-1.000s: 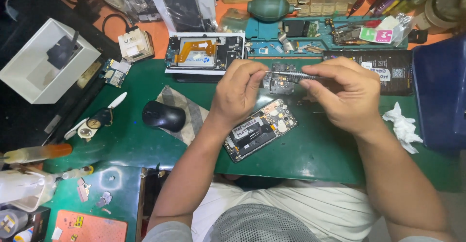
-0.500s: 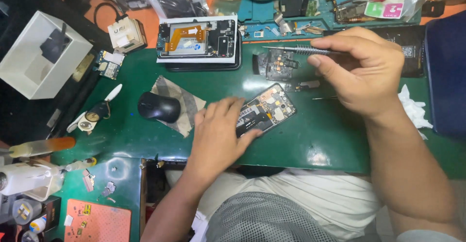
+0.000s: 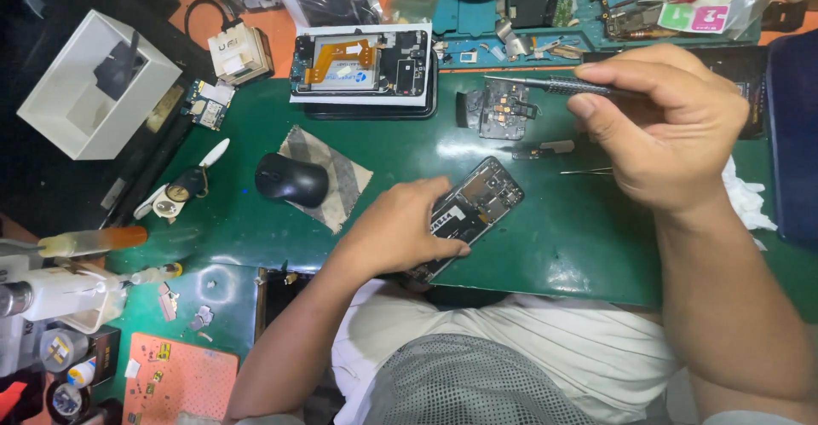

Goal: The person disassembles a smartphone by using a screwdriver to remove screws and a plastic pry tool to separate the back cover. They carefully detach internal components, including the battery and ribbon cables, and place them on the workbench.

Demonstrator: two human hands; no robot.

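An opened phone (image 3: 477, 203) with its boards exposed lies slanted on the green mat (image 3: 562, 237). My left hand (image 3: 396, 229) rests on its near end, fingers wrapped over the frame. My right hand (image 3: 660, 122) is raised above the mat to the right and pinches a thin dark screwdriver (image 3: 545, 86), whose tip points left over a removed black phone part (image 3: 498, 109). A small bracket and tweezers (image 3: 562, 156) lie between the two hands.
A second opened phone with an orange flex cable (image 3: 362, 63) lies on a stack at the back. A black mouse (image 3: 291, 178) sits on a grey cloth at left. A white box (image 3: 94, 84), small bottles and parts crowd the left edge. White tissue (image 3: 745, 199) lies at right.
My left hand dropped from beside the right hand onto the opened phone and now covers its near end. My right hand stayed raised with the screwdriver.
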